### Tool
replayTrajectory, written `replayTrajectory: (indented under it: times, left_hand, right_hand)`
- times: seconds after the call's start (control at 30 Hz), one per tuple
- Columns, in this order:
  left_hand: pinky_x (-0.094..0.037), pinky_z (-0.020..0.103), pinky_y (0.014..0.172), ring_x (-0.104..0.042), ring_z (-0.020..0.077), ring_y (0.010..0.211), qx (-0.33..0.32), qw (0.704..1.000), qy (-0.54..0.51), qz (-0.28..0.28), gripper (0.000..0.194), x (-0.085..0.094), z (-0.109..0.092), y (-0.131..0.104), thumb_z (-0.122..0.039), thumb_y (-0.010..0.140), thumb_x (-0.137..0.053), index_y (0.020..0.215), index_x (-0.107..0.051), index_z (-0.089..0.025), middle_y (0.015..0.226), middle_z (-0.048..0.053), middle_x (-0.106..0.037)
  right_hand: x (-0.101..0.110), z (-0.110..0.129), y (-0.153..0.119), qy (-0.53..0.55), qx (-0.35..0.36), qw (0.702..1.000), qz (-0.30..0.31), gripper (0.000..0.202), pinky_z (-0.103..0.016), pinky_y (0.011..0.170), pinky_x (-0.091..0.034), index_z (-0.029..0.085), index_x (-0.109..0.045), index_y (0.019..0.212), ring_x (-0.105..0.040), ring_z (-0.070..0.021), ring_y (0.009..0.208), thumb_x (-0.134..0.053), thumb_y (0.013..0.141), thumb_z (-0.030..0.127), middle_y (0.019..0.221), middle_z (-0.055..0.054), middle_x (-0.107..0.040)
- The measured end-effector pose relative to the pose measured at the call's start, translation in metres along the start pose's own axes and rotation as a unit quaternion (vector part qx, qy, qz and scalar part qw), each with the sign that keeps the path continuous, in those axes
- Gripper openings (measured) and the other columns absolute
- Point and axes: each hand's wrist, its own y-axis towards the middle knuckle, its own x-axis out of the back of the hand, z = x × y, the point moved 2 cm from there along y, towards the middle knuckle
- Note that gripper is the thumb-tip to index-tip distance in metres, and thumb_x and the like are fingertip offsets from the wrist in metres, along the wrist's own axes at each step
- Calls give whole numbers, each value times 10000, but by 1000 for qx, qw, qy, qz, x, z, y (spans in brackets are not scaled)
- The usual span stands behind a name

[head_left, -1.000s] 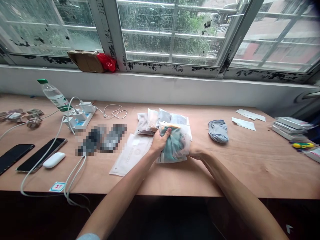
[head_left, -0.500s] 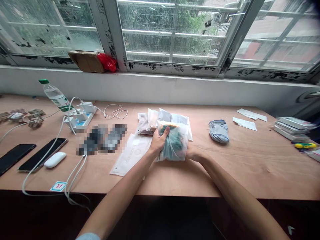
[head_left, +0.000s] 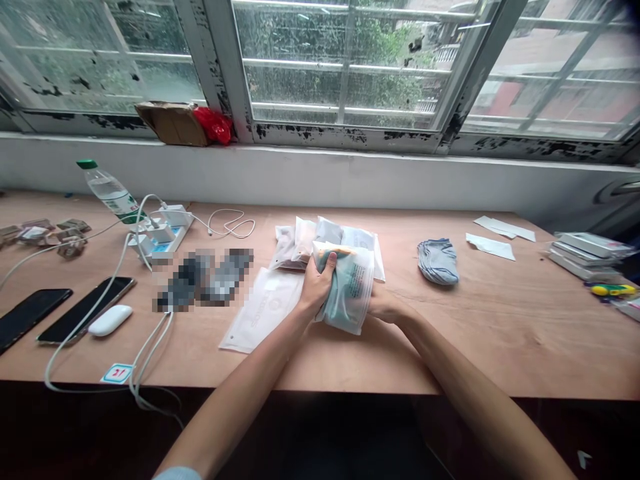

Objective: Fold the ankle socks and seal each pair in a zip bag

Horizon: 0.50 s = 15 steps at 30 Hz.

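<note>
My left hand [head_left: 317, 283] grips the left side of a frosted plastic bag [head_left: 349, 290], thumb across its front. Folded teal cloth with a bit of yellow at the top shows through the bag. My right hand [head_left: 383, 303] is at the bag's right edge, its fingers hidden behind the bag, so their hold cannot be made out. Just behind stand several filled frosted bags [head_left: 304, 240] in a row. A flat frosted bag [head_left: 263, 310] lies to the left, partly under my left forearm. Folded grey cloth items [head_left: 438, 261], which look like socks, lie to the right.
Left on the table are two phones [head_left: 87, 310], a white mouse-like case [head_left: 110, 320], cables, a power strip [head_left: 173, 233] and a water bottle [head_left: 113, 193]. Paper slips [head_left: 490, 245] and stacked boxes [head_left: 585, 257] lie at the right. A cardboard box [head_left: 173, 123] rests on the sill.
The filled bag has tilted, its lower end swinging down and slightly left. My right hand has shifted a little left with it; my left hand keeps its grip.
</note>
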Motion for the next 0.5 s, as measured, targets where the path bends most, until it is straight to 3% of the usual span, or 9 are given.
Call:
replayTrajectory:
  times: [0.13, 0.33, 0.43, 0.5]
  left_hand:
    - [-466, 335, 941, -595, 233, 1083, -6, 999, 35, 11, 470, 1, -6, -2, -560, 838, -599, 1112, -567, -179, 1141, 89, -642]
    - [-458, 365, 961, -589, 255, 1113, 6, 997, 58, 55, 520, 0, -11, -7, -525, 793, -671, 1182, -522, -213, 1191, 81, -625]
    - [-437, 371, 999, -576, 256, 1144, 1, 996, 61, 72, 530, -1, -13, -8, -509, 784, -685, 1195, -514, -222, 1218, 78, -614]
    - [-444, 362, 991, -578, 254, 1138, -4, 995, 64, 79, 514, -1, -14, -8, -506, 788, -682, 1180, -516, -217, 1210, 79, -614]
  right_hand:
    - [-1, -9, -2, 55, -42, 997, -18, 406, -374, 783, -585, 228, -682, 1058, -676, -221, 861, -799, 674, 283, 990, -49, -716]
    - [-6, 8, -1, 132, -61, 988, -53, 338, -389, 733, -612, 235, -688, 1009, -694, -235, 838, -754, 719, 395, 907, -45, -723]
    - [-9, 12, -3, 126, -82, 987, -49, 303, -393, 708, -617, 214, -696, 951, -701, -254, 845, -753, 713, 393, 871, -60, -725]
    - [-7, 12, -5, 99, -73, 989, -82, 284, -395, 680, -617, 197, -701, 916, -702, -268, 843, -772, 691, 355, 852, -68, -728]
